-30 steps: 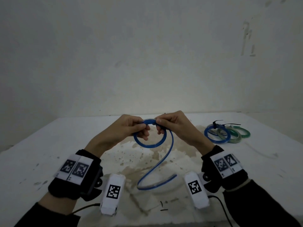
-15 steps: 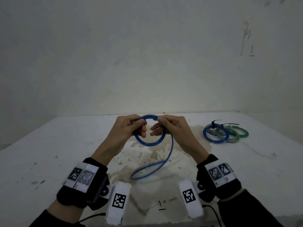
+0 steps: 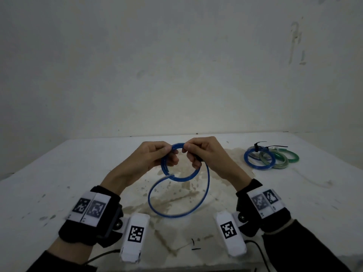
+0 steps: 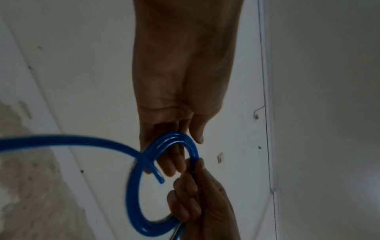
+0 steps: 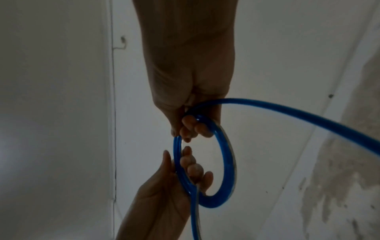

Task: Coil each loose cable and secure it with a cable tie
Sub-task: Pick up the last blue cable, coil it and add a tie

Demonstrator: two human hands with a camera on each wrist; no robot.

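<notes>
A blue cable (image 3: 182, 178) is held in the air above the white table (image 3: 49, 185), wound into a small coil of a few turns. My left hand (image 3: 157, 156) pinches the coil's upper left side; my right hand (image 3: 196, 154) pinches the top right. A loose tail (image 3: 204, 195) leaves the right hand, swings down in a wide loop and ends at a cut tip by the coil's lower left. The left wrist view shows the coil (image 4: 135, 194) and my left hand (image 4: 179, 155). The right wrist view shows the coil (image 5: 226, 164) in my right hand (image 5: 193, 128).
At the back right of the table lie coiled cables, blue (image 3: 257, 160), grey-green (image 3: 275, 160) and green (image 3: 290, 157), with black cable ties (image 3: 261, 147) on them. A brown stain (image 3: 172, 195) covers the table's middle. A wall stands behind.
The hanging tail has shortened and swung up into a rounder loop under the coil, off the table. Both hands have stayed on the coil, shifting their grip along its top.
</notes>
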